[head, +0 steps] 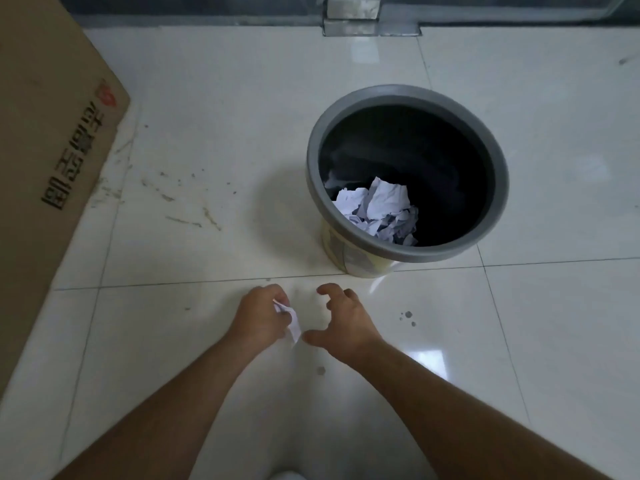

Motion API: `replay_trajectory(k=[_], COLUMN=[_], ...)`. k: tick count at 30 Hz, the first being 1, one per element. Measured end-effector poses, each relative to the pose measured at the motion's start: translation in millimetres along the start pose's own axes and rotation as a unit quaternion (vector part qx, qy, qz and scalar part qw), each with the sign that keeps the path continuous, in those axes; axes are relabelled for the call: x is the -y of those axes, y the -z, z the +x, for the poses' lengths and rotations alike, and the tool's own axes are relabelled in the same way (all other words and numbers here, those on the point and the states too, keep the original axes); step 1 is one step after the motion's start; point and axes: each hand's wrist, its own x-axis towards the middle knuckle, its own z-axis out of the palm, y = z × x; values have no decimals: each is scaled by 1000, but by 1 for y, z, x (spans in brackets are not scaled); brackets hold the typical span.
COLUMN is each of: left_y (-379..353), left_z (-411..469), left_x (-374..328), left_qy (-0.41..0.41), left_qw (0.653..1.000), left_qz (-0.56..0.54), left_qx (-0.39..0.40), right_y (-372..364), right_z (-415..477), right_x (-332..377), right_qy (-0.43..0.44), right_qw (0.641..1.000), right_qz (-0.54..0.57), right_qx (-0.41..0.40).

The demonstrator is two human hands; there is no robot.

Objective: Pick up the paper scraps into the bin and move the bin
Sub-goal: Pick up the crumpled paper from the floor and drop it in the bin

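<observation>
A round bin with a grey rim [498, 188] and a dark inside stands upright on the white tiled floor, right of centre. Crumpled white paper [381, 213] lies in its near left part. Just in front of the bin, my left hand [259, 315] is closed on a small white paper scrap [292, 322] that sticks out toward my right hand. My right hand [343, 322] hovers right beside it, fingers spread and curled, holding nothing.
A large brown cardboard box [45, 174] with printed characters fills the left side. A glass door with a metal floor fitting [353, 19] runs along the far edge. Dirt streaks [187, 209] and dark spots [407, 317] mark the tiles.
</observation>
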Motion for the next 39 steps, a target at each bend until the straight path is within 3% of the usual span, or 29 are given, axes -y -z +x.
replay_trajectory(k=[5, 11, 18, 25, 30, 35, 39], left_y=[93, 174, 132, 99, 104, 124, 117], left_z=[-3, 5, 7, 12, 23, 35, 37], left_x=[-57, -169, -263, -277, -256, -213, -185], left_qy=[-22, -107, -191, -223, -244, -167, -110], left_qw=[994, 973, 968, 967, 964, 971, 982], left_qz=[-41, -80, -74, -35, 66, 54, 9], left_qx=[-103, -189, -147, -118, -86, -164, -155], right_y=[18, 121, 235, 246, 251, 273, 271], right_z=[-20, -23, -20, -12, -7, 4, 12], right_x=[96, 175, 134, 98, 80, 37, 1], right_qy=[151, 243, 180, 174, 186, 114, 35], right_qw=[987, 953, 942, 939, 930, 920, 942], right_qz=[58, 99, 96, 63, 8, 13, -6], right_qx=[-17, -150, -266, -290, -317, -375, -333])
